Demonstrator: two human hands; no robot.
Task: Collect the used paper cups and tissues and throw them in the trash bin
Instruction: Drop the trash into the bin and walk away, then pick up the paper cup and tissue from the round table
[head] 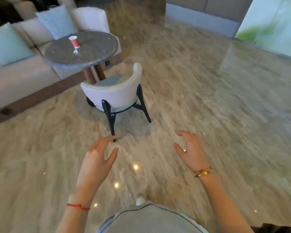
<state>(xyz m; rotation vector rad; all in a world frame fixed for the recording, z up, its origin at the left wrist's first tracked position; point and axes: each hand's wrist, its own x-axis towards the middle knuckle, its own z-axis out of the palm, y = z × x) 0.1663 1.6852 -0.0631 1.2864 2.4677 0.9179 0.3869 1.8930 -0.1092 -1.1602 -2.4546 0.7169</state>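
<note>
a red paper cup (73, 41) is seen upright on the round table (97, 56), a small tissue scrap (75, 51) just beside it. a chair (115, 96) is placed between the table and both hands, left hand (97, 154) and right hand (191, 149), which are held spread and empty.

Lounge or lobby seating area, hotel or café type. Polished marble floor (191, 98), long beige sofa (15, 81) with cushions (56, 21), round stone table (91, 52), curved-back chair (114, 95). Red paper cup (74, 41) stands on the table.
</note>
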